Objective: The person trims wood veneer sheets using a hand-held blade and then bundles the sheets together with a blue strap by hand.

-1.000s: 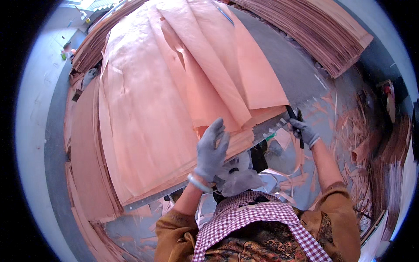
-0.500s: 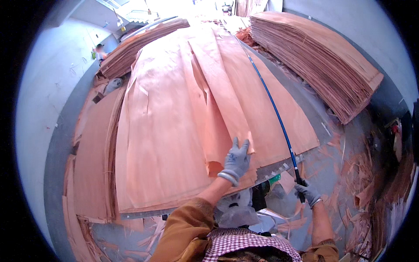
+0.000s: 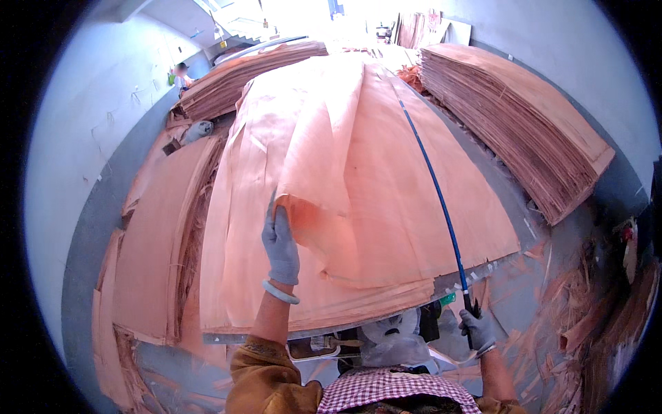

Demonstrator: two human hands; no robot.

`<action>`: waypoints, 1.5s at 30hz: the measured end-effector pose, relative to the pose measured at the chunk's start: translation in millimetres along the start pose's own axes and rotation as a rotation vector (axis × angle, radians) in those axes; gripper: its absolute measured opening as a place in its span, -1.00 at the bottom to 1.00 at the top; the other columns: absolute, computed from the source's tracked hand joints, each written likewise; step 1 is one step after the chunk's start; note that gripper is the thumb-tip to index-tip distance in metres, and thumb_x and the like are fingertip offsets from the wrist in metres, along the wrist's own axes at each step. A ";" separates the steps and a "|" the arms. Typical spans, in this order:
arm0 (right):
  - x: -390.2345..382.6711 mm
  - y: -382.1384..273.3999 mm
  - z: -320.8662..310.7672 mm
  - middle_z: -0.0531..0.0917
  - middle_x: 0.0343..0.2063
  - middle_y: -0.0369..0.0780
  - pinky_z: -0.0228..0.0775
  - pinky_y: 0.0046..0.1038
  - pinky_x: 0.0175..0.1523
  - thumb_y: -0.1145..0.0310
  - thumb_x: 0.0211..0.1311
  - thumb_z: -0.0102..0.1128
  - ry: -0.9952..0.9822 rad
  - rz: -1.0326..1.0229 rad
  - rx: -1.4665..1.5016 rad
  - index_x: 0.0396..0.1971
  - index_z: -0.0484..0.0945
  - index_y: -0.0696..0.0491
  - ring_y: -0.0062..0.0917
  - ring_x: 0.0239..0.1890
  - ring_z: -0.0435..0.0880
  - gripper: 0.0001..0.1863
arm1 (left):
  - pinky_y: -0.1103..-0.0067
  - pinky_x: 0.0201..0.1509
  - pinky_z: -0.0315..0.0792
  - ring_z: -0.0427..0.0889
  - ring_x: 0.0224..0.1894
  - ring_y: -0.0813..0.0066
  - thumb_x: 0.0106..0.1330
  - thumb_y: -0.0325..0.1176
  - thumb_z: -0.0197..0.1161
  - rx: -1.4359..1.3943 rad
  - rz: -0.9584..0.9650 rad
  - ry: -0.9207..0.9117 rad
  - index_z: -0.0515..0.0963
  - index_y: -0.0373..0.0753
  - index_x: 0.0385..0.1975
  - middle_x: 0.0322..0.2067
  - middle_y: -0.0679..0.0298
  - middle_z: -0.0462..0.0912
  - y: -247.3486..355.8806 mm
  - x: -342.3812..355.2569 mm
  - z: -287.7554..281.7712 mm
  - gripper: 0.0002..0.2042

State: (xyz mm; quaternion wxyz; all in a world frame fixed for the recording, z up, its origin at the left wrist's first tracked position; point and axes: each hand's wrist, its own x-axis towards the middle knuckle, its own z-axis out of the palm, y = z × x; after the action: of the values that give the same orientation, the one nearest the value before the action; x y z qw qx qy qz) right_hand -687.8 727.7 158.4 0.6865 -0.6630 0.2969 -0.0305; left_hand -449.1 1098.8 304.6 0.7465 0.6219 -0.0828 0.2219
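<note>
In a grey glove, my left hand pinches the near left edge of a thin wood veneer sheet. That edge is lifted and curled over, with its shaded underside showing. More broad veneer sheets lie flat beneath it on a low table, some with splits and overlaps. My right hand, gloved too, is wrapped round the black handle of a long blue pole. The pole reaches away across the right side of the sheets; its far tip is lost in the glare.
Tall veneer stacks stand at the right and far left, with a lower stack at near left. Scraps litter the floor. A brush and plastic bags sit below the table edge. Another person is far left.
My left hand has moved left, carrying the veneer's edge and folding it over leftward. The right hand still holds the pole, little changed. The view has shifted slightly.
</note>
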 end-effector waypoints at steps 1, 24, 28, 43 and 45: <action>-8.1 -5.6 6.7 0.55 -0.68 -0.27 0.30 -0.59 -0.61 0.24 0.18 0.28 -0.031 0.025 0.051 -0.44 0.56 0.14 -0.63 -0.71 0.47 -0.75 | 0.68 -0.03 0.39 0.46 -0.04 0.64 0.41 -0.41 0.06 -0.013 -0.032 -0.002 0.39 -0.32 0.18 -0.07 0.34 0.52 -1.9 0.3 -3.4 -0.63; -99.5 37.7 52.6 0.28 -0.74 -0.50 -0.02 -0.70 -0.60 0.12 0.37 0.07 -0.201 0.337 0.200 -0.28 0.61 -0.07 -0.78 -0.70 0.16 -0.77 | 0.30 -0.29 0.42 0.59 -0.38 0.07 0.37 -0.35 0.04 0.572 0.092 0.040 0.50 -0.38 -0.26 -0.42 -0.06 0.57 -17.1 26.3 -36.1 -0.80; -109.7 34.8 49.5 0.33 -0.75 -0.48 0.04 -0.70 -0.60 0.08 0.28 0.18 -0.115 0.342 0.203 -0.41 0.59 -0.07 -0.77 -0.71 0.25 -0.76 | 0.37 0.00 0.44 0.58 -0.07 0.05 0.41 -0.37 -0.01 0.475 0.295 0.021 0.48 -0.41 -0.09 -0.14 -0.07 0.58 -0.6 19.9 10.9 -0.75; -107.9 60.7 56.1 0.44 -0.73 -0.30 0.15 -0.53 -0.61 0.32 0.19 0.27 -0.253 0.496 0.159 -0.44 0.54 0.13 -0.59 -0.74 0.35 -0.82 | 0.25 -0.07 0.46 0.56 -0.07 0.08 0.16 -0.44 0.15 0.835 0.651 -1.226 0.51 -0.26 -0.34 -0.09 0.08 0.53 -73.6 -57.1 181.0 -0.89; -110.6 60.1 62.4 0.39 -0.76 -0.31 0.10 -0.54 -0.63 0.38 0.17 0.27 -0.291 0.370 0.140 -0.43 0.53 0.15 -0.60 -0.76 0.30 -0.84 | 0.26 -0.09 0.47 0.58 -0.11 0.10 0.12 -0.45 0.17 0.939 0.604 -1.392 0.51 -0.26 -0.36 -0.15 0.11 0.56 -76.6 -60.4 180.4 -0.89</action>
State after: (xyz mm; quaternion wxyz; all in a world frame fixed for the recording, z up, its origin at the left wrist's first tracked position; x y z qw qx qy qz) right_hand -771.8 838.7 139.7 0.7601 -0.5457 0.3084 0.1712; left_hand -441.9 901.1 250.7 0.1052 0.8090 -0.5782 -0.0075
